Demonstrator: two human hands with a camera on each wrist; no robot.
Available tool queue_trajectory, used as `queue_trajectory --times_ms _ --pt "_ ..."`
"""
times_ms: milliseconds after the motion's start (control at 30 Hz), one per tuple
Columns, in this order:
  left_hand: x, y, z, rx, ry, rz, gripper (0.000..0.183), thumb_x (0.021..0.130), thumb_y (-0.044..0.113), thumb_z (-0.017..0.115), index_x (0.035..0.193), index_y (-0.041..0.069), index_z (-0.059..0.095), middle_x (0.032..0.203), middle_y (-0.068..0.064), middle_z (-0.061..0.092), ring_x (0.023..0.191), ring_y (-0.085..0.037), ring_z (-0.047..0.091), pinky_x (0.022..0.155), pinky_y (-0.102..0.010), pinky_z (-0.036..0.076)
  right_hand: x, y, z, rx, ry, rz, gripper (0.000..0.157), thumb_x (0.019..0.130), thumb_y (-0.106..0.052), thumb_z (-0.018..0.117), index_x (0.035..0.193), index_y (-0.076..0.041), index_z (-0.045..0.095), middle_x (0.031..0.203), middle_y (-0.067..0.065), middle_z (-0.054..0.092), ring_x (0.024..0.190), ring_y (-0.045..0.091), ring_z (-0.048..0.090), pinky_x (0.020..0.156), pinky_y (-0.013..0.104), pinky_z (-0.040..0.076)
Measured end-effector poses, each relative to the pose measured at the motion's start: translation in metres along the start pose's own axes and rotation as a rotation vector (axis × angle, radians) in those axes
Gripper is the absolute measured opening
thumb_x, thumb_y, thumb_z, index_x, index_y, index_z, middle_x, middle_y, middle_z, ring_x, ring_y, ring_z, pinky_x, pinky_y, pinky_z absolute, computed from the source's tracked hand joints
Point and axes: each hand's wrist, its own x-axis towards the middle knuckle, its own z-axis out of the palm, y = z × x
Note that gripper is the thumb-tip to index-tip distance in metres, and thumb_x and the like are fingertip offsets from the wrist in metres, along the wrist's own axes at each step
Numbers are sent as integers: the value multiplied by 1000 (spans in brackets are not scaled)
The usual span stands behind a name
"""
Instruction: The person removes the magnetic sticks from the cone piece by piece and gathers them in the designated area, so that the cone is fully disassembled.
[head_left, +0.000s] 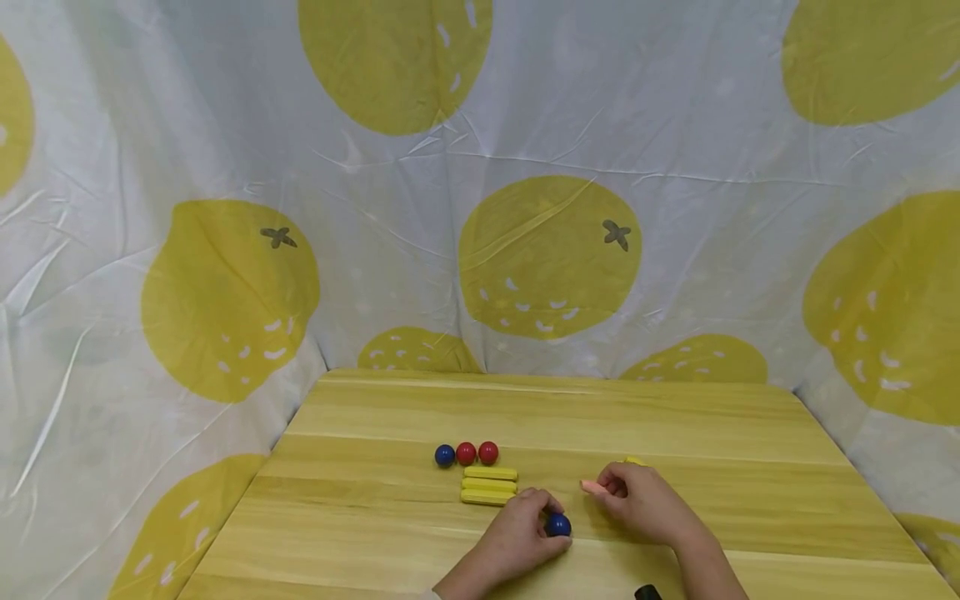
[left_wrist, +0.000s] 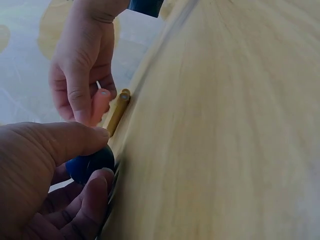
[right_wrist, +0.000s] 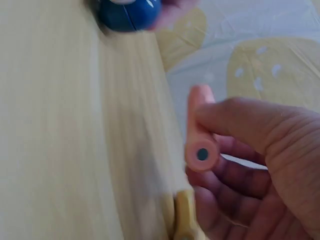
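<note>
My left hand (head_left: 521, 537) grips a blue ball (head_left: 558, 525) between thumb and fingers, low over the wooden table. The left wrist view shows the thumb on top of this blue ball (left_wrist: 89, 165). My right hand (head_left: 648, 504) pinches a pink magnetic stick (head_left: 592, 487), which points toward the left hand. A dark round magnet shows in the near end of the pink stick (right_wrist: 202, 135) in the right wrist view. Ball and stick are apart. Just beyond the right hand lies a yellow stick (head_left: 634, 460), mostly hidden by that hand in the head view.
Several yellow sticks (head_left: 490, 473) lie side by side left of centre. Behind them a blue ball (head_left: 445, 455) and two red balls (head_left: 467, 453) form a row. A black object (head_left: 647, 592) shows at the front edge. Lemon-print cloth (head_left: 551, 258) hangs around the table (head_left: 360, 517).
</note>
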Motion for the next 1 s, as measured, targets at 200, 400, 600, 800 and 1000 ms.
queue_trajectory --times_ms 200,400,600,800,1000 --pt "0 0 0 -9 -6 -4 30 84 33 84 105 19 67 91 12 55 71 1 47 65 -18 43 1 16 -18 -43 176 174 34 96 -48 69 96 -15 72 81 -5 67 74 9 58 68 27 48" --pt "-1 0 0 -11 -12 -7 29 85 32 84 105 19 67 91 12 55 71 1 48 65 -18 44 -4 41 -34 -107 259 247 44 98 -48 66 106 -5 72 91 3 73 83 18 66 75 41 53" --pt "-2 0 -1 -9 -24 -11 28 85 32 84 104 20 67 91 12 55 71 1 48 65 -18 44 -7 61 -36 -84 295 352 62 98 -59 58 111 0 70 100 13 74 90 28 69 77 47 54" --pt "-1 0 -1 -18 -54 -23 28 86 34 82 105 22 67 91 14 55 72 1 50 65 -17 45 -6 71 -29 -102 314 364 57 98 -55 60 106 0 71 97 12 73 85 25 67 69 39 51" --pt "0 0 0 -15 -77 -7 28 86 34 82 106 22 67 92 15 55 73 1 50 66 -17 45 -5 72 -24 -104 334 360 46 98 -44 65 108 0 72 99 13 75 89 30 70 73 45 53"
